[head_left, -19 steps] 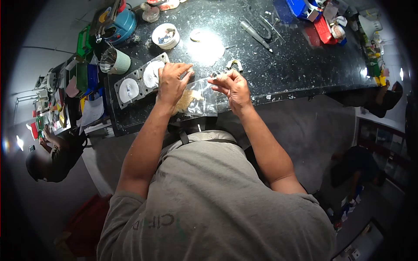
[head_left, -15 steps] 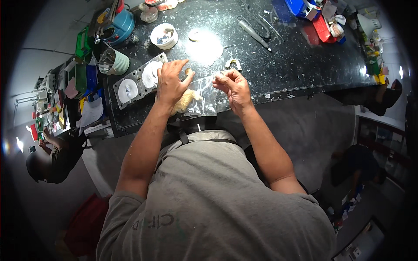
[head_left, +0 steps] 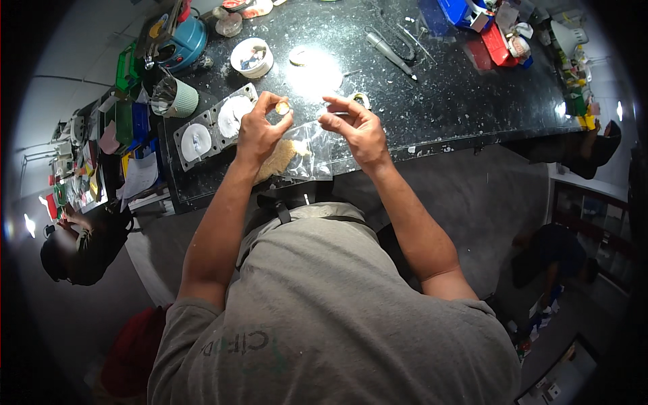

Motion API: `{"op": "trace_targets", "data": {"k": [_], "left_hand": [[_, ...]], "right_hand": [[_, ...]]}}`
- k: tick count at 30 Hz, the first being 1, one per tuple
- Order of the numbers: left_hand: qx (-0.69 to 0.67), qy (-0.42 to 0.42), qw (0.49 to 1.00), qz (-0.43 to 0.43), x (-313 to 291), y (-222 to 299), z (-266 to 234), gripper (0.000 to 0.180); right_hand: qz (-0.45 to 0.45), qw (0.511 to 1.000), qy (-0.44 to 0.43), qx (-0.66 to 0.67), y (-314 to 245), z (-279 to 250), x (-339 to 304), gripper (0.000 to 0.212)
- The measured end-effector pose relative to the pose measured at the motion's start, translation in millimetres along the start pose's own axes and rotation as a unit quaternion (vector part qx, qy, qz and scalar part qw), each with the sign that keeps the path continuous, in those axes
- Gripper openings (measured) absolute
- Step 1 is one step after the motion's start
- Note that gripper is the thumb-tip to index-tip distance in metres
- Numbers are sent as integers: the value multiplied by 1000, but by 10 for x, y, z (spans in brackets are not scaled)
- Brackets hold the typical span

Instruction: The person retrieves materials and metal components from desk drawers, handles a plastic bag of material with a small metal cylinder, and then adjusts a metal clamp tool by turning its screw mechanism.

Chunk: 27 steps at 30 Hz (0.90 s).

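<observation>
My left hand pinches a small round brass-coloured piece between thumb and fingertips, held just above the black speckled counter. My right hand hovers beside it with fingers curled, thumb and forefinger close together; whether it holds something tiny I cannot tell. Under both hands lies a clear plastic bag with a tan, sandy heap at its left end, near the counter's front edge.
A grey metal mould with two white round castings lies left of my hands. Behind it stand a ribbed cup, a white bowl and a blue machine. Long tools lie farther back. Another person is at the lower left.
My left hand has lifted off the bag and now pinches the small brass-coloured piece. The right hand has shifted slightly and its fingers have spread.
</observation>
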<state>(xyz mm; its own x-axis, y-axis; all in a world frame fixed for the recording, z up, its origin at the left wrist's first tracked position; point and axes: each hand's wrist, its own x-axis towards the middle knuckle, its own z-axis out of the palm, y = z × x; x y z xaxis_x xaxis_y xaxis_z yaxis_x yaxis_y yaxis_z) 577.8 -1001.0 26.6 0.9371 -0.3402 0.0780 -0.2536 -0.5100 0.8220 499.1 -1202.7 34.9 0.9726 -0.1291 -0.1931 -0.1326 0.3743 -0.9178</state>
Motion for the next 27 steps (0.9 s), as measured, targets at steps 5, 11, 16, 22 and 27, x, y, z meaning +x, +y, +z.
{"op": "trace_targets", "data": {"k": [5, 11, 16, 22, 27], "left_hand": [[-86, 11, 994, 65, -169, 213, -69, 35], [-49, 54, 991, 109, -273, 481, -107, 36], [-49, 28, 991, 121, -317, 448, -158, 35], [16, 84, 984, 156, -290, 644, -169, 35], [32, 69, 975, 211, -281, 747, -109, 36]], "right_hand": [[-219, 944, -85, -231, -347, 258, -2, 30], [-353, 858, -83, -363, -523, 347, 80, 27], [-299, 860, -138, -391, -541, 276, 84, 24], [24, 995, -46, -89, -397, 340, -7, 46], [142, 972, -129, 133, -313, 248, -75, 45]]}}
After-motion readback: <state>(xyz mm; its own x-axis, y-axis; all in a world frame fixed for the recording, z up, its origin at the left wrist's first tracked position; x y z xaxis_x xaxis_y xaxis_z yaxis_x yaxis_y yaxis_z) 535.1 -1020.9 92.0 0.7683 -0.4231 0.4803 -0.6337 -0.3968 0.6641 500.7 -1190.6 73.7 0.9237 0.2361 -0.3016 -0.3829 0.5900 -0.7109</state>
